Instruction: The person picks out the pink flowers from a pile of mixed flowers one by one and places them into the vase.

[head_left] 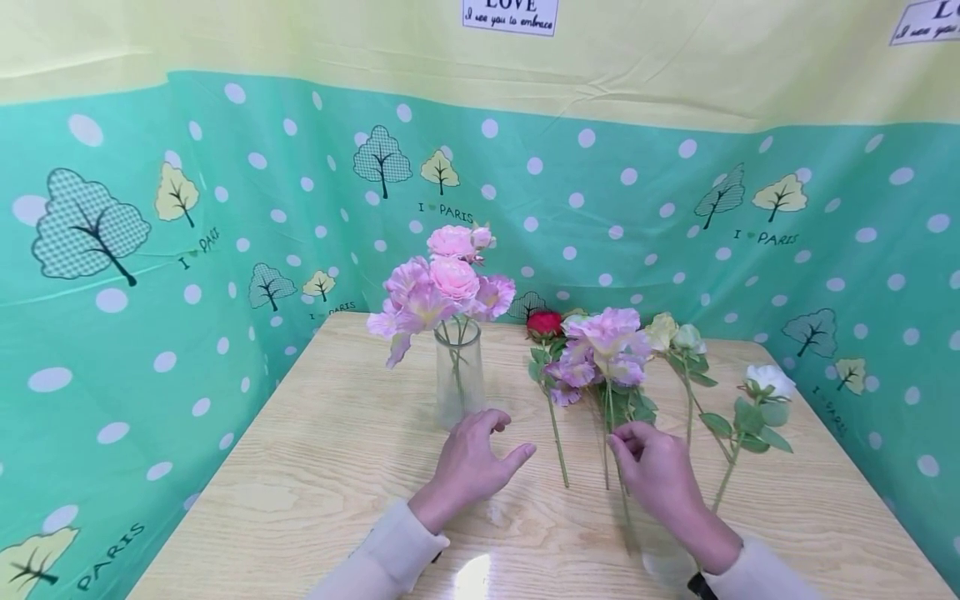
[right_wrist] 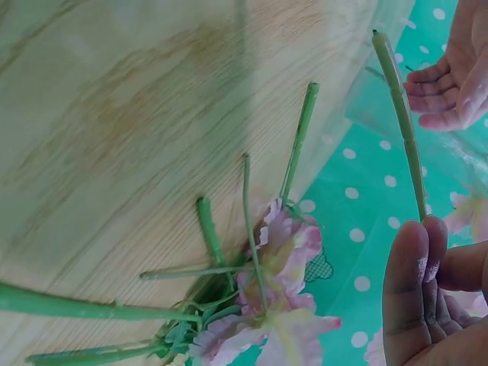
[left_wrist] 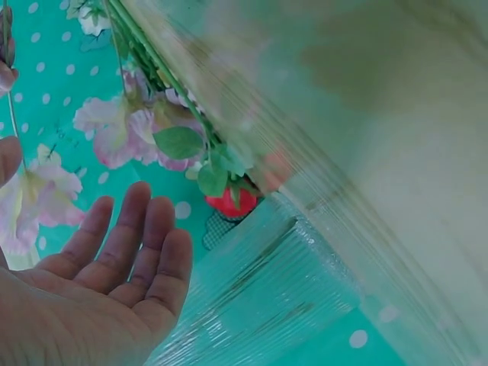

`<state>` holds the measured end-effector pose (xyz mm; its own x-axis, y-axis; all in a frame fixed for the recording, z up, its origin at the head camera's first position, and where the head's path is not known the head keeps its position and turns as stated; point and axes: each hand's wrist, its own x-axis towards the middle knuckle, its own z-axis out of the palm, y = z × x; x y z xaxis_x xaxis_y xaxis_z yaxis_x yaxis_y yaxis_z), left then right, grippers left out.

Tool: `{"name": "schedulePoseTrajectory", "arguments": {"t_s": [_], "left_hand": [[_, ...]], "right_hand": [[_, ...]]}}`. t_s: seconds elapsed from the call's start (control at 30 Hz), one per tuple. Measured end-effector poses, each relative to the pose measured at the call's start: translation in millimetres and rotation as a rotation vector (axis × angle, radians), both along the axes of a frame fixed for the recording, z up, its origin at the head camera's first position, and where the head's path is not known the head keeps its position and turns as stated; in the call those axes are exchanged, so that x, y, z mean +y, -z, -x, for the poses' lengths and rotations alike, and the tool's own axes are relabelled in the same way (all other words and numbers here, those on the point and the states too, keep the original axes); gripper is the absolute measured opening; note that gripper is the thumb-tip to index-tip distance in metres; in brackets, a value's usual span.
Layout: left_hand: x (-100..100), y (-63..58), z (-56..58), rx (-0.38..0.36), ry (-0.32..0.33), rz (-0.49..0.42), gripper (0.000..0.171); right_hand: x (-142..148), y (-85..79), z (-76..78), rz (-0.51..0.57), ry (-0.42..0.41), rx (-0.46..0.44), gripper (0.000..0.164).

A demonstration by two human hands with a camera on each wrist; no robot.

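My right hand (head_left: 663, 471) pinches the green stem (right_wrist: 404, 114) of a light purple flower (head_left: 607, 329) between thumb and fingertips. The bloom is raised over the flowers lying behind it, and the stem's cut end points back toward me. Just in front of the clear ribbed glass vase (head_left: 459, 392), my left hand (head_left: 472, 462) is held with fingers relaxed and thumb apart, gripping nothing; the left wrist view shows its bare palm. Upright in the vase stand pink blooms (head_left: 454, 277) and light purple blooms (head_left: 412, 304). Whether the left fingers touch the glass I cannot tell.
Right of the vase lie a red flower (head_left: 543, 323), another purple flower (head_left: 573, 371), pale yellowish blooms (head_left: 662, 331) and a white rose (head_left: 768, 382), with stems toward me. A patterned green and yellow cloth (head_left: 630, 208) hangs around the wooden table (head_left: 300, 500).
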<state>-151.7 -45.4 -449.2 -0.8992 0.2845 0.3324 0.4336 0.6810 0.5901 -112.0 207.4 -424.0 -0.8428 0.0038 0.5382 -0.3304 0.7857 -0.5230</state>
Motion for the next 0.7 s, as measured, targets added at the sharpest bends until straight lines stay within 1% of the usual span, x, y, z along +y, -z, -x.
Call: {"name": "schedulePoseTrajectory", "arguments": {"t_s": [0.13, 0.23, 0.33, 0.5, 0.7], "left_hand": [[0, 0.6, 0.1, -0.013, 0.011, -0.029, 0.057], [1, 0.6, 0.6, -0.024, 0.016, -0.049, 0.057], [2, 0.3, 1.1, -0.035, 0.019, -0.064, 0.057], [4, -2.6, -0.1, -0.048, 0.028, -0.087, 0.054], [8, -5.7, 0.2, -0.047, 0.034, -0.107, 0.051]], "right_hand": [[-6, 0.3, 0.1, 0.026, -0.013, -0.004, 0.01], [-12, -1.2, -1.4, 0.06, -0.019, -0.043, 0.009], [-17, -1.0, -2.2, 0.083, -0.024, -0.05, 0.009], [-23, 2.2, -1.9, 0.082, -0.038, 0.002, 0.01], [-29, 3.3, -1.4, 0.108, -0.065, 0.009, 0.01]]}}
